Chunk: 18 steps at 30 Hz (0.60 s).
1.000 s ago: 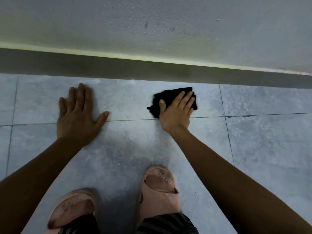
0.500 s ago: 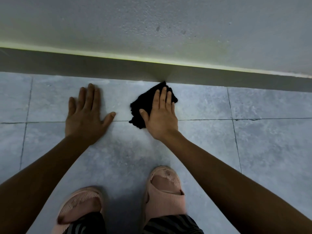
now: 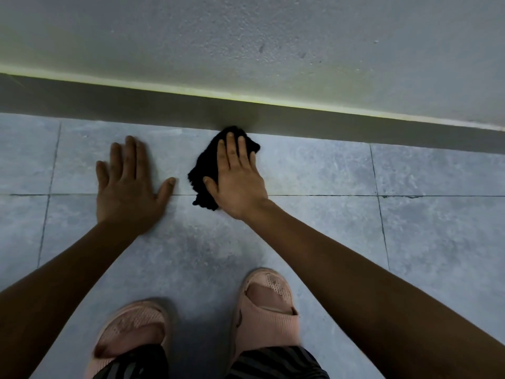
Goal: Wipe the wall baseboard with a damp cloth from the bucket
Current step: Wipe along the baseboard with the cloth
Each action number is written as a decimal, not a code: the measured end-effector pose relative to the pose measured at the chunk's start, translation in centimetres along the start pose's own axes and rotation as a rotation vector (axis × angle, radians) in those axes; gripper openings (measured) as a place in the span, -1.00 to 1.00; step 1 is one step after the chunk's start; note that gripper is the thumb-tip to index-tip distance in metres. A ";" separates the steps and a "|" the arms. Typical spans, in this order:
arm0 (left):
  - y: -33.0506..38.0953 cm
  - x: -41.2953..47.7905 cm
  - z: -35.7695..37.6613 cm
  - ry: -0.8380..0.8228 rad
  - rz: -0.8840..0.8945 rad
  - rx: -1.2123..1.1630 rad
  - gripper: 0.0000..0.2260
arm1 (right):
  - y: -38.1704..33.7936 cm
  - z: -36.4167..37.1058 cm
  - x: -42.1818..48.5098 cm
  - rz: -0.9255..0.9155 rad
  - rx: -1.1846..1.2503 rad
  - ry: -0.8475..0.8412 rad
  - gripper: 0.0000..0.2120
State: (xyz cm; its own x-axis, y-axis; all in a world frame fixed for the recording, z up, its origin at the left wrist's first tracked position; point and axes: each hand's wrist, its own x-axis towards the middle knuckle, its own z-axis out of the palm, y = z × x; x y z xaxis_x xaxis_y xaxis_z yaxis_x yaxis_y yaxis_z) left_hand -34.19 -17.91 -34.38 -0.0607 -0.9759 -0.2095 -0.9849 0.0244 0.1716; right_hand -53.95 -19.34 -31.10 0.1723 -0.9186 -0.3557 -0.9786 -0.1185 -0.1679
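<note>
A dark grey baseboard (image 3: 136, 101) runs along the foot of the pale wall, across the whole view. My right hand (image 3: 239, 176) lies flat on a black cloth (image 3: 203, 170), fingers extended, pressing it onto the floor tiles. The cloth's far tip touches the bottom of the baseboard. My left hand (image 3: 128, 187) rests flat on the tile to the left, fingers spread, holding nothing. No bucket is in view.
Grey floor tiles (image 3: 314, 170) with thin dark grout lines stretch left and right. My feet in pink slippers, the left one (image 3: 131, 332) and the right one (image 3: 266, 305), stand at the bottom of the view, close behind my hands.
My right hand has slid the cloth leftward and forward across the tile until its tip meets the baseboard. My left hand has stayed planted on the floor.
</note>
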 end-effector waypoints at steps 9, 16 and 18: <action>-0.9 1.0 -1.4 -0.033 0.026 0.039 -0.21 | 4.8 -2.1 -1.2 -0.039 0.043 -0.045 -0.36; -1.2 1.2 -0.8 -0.011 0.026 0.026 -0.22 | -4.1 0.0 1.6 0.085 0.061 0.096 -0.26; -1.7 1.0 -0.8 0.012 0.021 0.004 -0.26 | -5.4 0.4 2.2 -0.035 0.028 0.086 -0.30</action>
State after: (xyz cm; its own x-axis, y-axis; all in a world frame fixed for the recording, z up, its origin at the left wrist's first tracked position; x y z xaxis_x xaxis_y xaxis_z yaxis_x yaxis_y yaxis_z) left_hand -32.47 -19.09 -34.13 -0.0798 -0.9776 -0.1946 -0.9840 0.0461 0.1718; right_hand -48.28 -20.53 -31.37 0.1952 -0.9432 -0.2688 -0.9684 -0.1420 -0.2049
